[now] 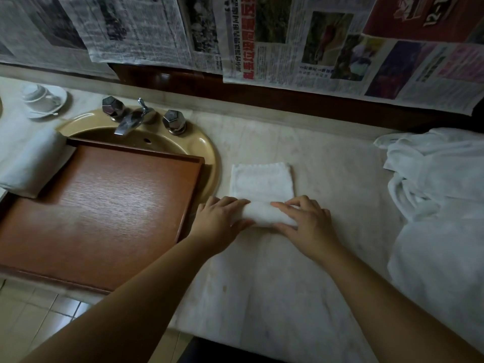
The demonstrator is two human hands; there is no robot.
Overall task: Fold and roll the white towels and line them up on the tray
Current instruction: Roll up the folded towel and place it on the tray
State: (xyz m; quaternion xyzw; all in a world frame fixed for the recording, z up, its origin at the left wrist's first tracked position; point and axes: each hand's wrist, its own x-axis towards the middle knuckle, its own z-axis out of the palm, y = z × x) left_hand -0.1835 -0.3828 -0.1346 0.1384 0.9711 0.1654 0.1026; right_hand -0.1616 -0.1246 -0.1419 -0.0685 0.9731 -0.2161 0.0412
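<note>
A small white towel (262, 183) lies folded into a strip on the marble counter, its near end wound into a roll. My left hand (218, 218) grips the left end of that roll, fingers curled over the top. My right hand (305, 221) grips the right end the same way, thumb under the near side. The flat far part of the towel stretches away from me. The brown wooden tray (104, 205) rests across the sink to the left. A larger folded white towel (31, 163) lies over the tray's far left corner.
A beige sink (209, 148) with a chrome faucet (131, 119) sits under the tray. A cup on a saucer (43, 99) stands at the far left. A heap of white towels (440, 205) fills the right side. Newspaper (262, 35) covers the wall.
</note>
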